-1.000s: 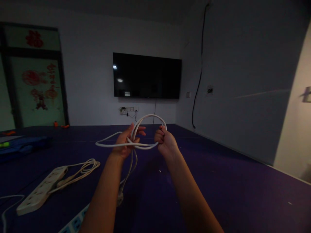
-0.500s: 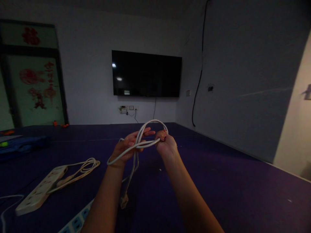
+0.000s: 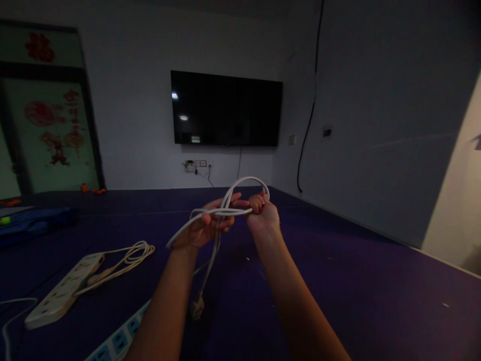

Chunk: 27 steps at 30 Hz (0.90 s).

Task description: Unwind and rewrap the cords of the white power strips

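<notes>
Both my hands are raised in front of me with a white power cable [image 3: 240, 181] looped between them. My left hand [image 3: 205, 228] curls its fingers round the crossing strands. My right hand [image 3: 263, 213] is closed on the far side of the loop, close against the left fingertips. One strand hangs down from my left hand and ends in a plug [image 3: 197, 306] just above the dark purple floor [image 3: 356, 281]. Another strand sticks out to the left of my left wrist.
A white power strip [image 3: 62, 296] with a coiled cord [image 3: 130, 253] lies on the floor at left. Another strip with blue sockets [image 3: 116, 341] sits near the bottom edge. A black TV [image 3: 225, 108] hangs on the far wall; a blue object [image 3: 33, 220] lies far left.
My hands have come together and risen slightly. The wide loop sticking out to the left has been drawn in tighter, and the hanging plug has swung a little right.
</notes>
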Each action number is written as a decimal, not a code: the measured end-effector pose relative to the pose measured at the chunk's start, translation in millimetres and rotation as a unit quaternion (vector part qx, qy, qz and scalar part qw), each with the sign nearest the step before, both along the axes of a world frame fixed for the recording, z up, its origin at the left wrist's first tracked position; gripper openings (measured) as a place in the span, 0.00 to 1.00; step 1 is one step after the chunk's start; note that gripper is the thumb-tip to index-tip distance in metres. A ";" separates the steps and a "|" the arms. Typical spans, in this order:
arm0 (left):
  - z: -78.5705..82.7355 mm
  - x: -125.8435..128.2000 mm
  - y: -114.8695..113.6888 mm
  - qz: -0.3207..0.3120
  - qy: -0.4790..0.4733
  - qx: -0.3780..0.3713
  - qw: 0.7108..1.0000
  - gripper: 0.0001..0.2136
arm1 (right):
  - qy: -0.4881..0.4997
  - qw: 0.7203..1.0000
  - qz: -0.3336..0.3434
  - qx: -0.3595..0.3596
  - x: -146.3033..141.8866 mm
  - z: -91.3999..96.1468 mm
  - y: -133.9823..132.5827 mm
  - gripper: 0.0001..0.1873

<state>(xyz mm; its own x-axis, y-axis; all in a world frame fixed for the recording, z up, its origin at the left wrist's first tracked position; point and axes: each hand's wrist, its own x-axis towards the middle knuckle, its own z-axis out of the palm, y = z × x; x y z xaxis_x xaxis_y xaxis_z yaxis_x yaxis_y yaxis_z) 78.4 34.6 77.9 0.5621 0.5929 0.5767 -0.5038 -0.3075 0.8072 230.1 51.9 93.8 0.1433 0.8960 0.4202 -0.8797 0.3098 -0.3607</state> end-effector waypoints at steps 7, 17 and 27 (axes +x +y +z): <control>17.7 -4.6 -4.6 0.010 -0.060 -0.108 0.992 0.42 | -0.073 0.995 0.064 0.004 -5.7 11.1 -15.5 0.13; 17.9 -8.7 0.8 0.004 -0.033 -0.198 0.980 0.40 | -0.257 0.956 0.123 0.066 2.7 11.9 -24.2 0.07; 20.0 -6.7 -12.2 -0.018 -0.006 -0.049 0.999 0.31 | -0.336 0.930 -0.147 0.028 -4.9 5.3 -9.1 0.08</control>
<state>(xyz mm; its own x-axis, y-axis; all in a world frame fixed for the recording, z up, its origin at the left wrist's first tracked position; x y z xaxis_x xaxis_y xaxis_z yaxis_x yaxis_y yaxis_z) 71.7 22.4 97.9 0.5769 0.6264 0.5242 -0.5237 -0.2089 0.8259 225.1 42.7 99.1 0.0670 0.8341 0.5475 -0.3370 0.5354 -0.7744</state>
